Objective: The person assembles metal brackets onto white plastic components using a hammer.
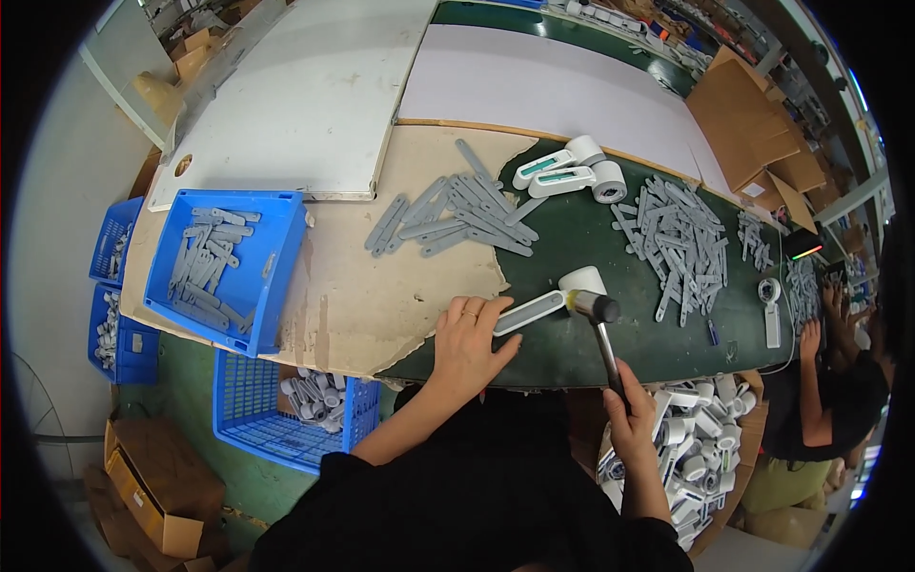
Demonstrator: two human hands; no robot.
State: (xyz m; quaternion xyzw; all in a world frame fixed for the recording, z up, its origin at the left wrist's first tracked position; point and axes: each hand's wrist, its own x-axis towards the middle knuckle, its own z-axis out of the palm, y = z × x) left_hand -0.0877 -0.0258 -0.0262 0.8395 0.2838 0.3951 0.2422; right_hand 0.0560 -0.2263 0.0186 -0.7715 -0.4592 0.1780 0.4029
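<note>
My left hand (467,345) presses on the grey handle end of a white-and-grey handheld device (532,313), which lies on the green mat near the table's front edge. Its round white head points right, partly hidden by a hammer (608,353). My right hand (631,418) is closed round the dark grip of that hammer. The hammer's head, black at one end and yellowish at the other, is over the device where its handle meets the round head; whether they touch I cannot tell. Behind lie two similar finished-looking devices (562,179) with green strips.
Grey strips (467,214) lie piled at mid-table, with another heap (673,243) on the right. A blue tray (276,276) of grey parts stands left. Below the edge are a blue basket (233,419) and a carton of white devices (701,448). A co-worker (829,391) sits at right.
</note>
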